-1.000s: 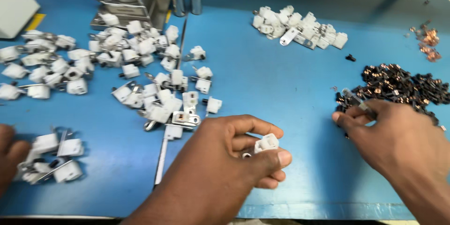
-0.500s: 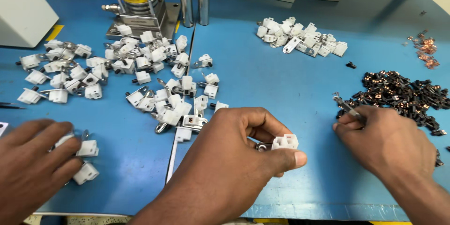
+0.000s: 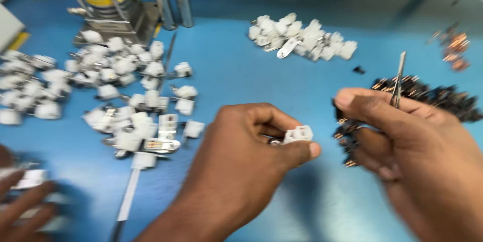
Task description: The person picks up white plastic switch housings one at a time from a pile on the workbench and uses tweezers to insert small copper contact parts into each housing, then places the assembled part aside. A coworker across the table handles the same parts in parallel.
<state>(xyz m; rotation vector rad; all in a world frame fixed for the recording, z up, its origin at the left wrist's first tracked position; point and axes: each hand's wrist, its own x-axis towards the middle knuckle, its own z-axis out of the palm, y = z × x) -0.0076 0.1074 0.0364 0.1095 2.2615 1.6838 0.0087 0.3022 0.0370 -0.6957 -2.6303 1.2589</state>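
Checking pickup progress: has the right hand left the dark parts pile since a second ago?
Yes. The right hand has lifted off the dark parts pile toward the left hand, holding a thin metal pin.

Brightness: bright, even light over the blue table (image 3: 226, 71), no dim corners.
Light source: seems to come from above; the lamp itself is out of view.
Shadows: soft and short, a faint dark patch on the table under the left hand (image 3: 251, 171).
Glare: a pale sheen on the table near the bottom edge; small glints on the metal strip (image 3: 398, 78).
Blur: motion smear throughout, strongest on the right hand (image 3: 417, 156) and the hand at bottom left (image 3: 22, 206).
Focus: white plastic pieces (image 3: 121, 86) are soft, edges smeared.
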